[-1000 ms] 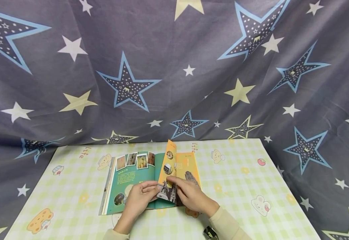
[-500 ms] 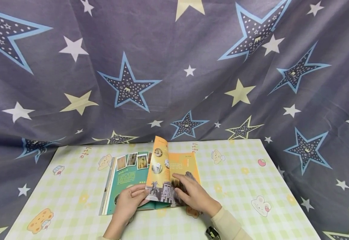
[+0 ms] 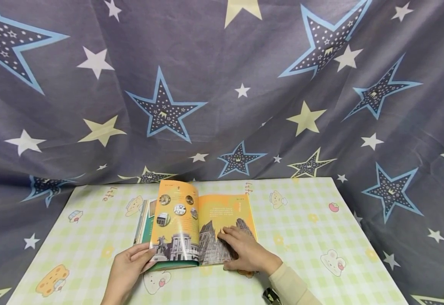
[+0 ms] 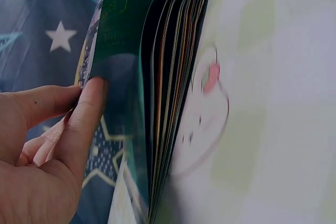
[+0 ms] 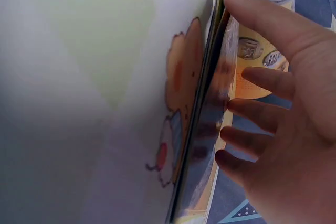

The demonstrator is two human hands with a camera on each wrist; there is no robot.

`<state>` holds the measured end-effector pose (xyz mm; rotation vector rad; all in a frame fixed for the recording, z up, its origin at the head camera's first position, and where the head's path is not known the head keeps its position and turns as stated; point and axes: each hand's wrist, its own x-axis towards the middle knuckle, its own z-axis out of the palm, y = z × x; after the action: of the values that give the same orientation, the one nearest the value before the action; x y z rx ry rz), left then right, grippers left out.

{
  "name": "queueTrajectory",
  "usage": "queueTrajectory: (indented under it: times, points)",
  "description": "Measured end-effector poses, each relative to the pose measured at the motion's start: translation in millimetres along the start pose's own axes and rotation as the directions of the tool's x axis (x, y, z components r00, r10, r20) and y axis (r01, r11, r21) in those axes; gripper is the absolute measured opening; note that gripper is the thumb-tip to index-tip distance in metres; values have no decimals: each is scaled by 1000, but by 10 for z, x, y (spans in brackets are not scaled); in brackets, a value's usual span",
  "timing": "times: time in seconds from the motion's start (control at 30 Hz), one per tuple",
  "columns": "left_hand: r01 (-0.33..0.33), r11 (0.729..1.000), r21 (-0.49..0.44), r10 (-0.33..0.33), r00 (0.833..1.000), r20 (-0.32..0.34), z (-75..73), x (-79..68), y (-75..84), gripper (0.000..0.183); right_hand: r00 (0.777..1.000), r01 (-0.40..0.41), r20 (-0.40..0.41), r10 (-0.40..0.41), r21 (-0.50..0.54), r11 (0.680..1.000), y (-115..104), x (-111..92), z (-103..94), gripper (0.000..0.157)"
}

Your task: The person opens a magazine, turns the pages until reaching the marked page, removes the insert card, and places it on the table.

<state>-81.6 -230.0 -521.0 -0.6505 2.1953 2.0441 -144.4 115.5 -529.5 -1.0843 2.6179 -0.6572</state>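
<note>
An open picture book (image 3: 222, 205) lies on the table in the head view. Its orange left-hand page (image 3: 177, 226), printed with round photos and a grey building, bows up over the green page beneath. My left hand (image 3: 128, 264) pinches this page's lower outer edge between thumb and fingers; the left wrist view shows the page's green underside (image 4: 123, 40) lifted off the stack. On the right page, over the printed cathedral, rests my right hand (image 3: 246, 250). Seen from the right wrist, the fingers of that right hand (image 5: 294, 98) are spread and fairly straight against the paper, thumb near the lower edge.
A pale green checked tablecloth (image 3: 305, 262) with cartoon prints covers the table. Behind it hangs a dark curtain (image 3: 214, 55) patterned with stars. A black band or watch-like object (image 3: 270, 295) shows by the right sleeve (image 3: 292, 284).
My left hand has carried the orange page from nearly upright over to the left, covering most of the green page. My right hand has let go of the page and now lies on the right page.
</note>
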Motion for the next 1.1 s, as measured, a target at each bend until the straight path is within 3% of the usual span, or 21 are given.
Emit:
queueTrajectory:
  times: [0.17, 0.4, 0.73, 0.97, 1.1]
  points:
    - [23, 999, 40, -21, 999, -41, -168, 0, -50, 47, 1000, -7, 16, 7, -31, 999, 7, -15, 13, 86]
    - [40, 998, 58, -36, 997, -69, -292, 18, -113, 50, 1000, -5, 13, 6, -41, 999, 31, -24, 16, 79]
    - [30, 997, 74, -25, 997, -71, -358, 38, -136, 48, 999, 43, 7, -43, -37, 998, 48, -72, -63, 49]
    - [27, 986, 164, -9, 994, -109, -369, 38, -112, 45, 994, 79, -80, -77, 21, 997, 157, -213, -130, 34]
    - [5, 973, 230, 28, 989, -143, -364, 29, -83, 44, 981, 58, -187, -54, 16, 998, 232, -305, -156, 32]
